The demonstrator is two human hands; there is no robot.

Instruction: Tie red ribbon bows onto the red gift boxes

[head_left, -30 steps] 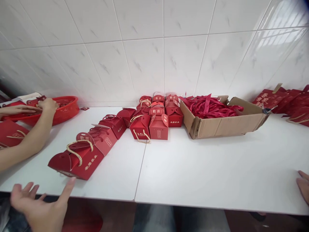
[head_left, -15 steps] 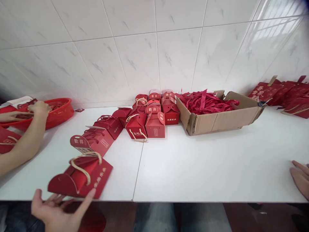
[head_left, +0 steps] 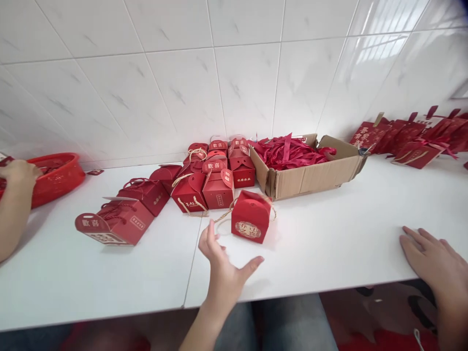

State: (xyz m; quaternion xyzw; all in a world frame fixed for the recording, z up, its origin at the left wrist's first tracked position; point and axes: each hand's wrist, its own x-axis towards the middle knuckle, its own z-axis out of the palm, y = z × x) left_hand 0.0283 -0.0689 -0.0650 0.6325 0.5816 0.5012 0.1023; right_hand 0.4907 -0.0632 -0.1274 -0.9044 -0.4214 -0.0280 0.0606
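My left hand [head_left: 226,270] is open, thumb and fingers spread, just in front of a small red gift box [head_left: 250,217] with a gold emblem and rope handles. The box leans slightly, and its rope passes close to my fingertips; I cannot tell whether they touch. My right hand [head_left: 433,258] lies open, palm down, on the right part of the white table [head_left: 321,239]. Behind the single box, several red gift boxes [head_left: 219,187] stand close together. More red boxes [head_left: 133,217] form a slanting row to the left.
A cardboard box [head_left: 310,180] full of dark red ribbons [head_left: 292,152] stands by the tiled wall. Several red bags [head_left: 417,151] are at the far right. At the left, another person's hand [head_left: 22,175] reaches over a red plastic basin [head_left: 60,180].
The front-left gift box has moved right, to before the cardboard box, and my left hand has moved with it and is open. The view has shifted right; my right hand shows more fully.
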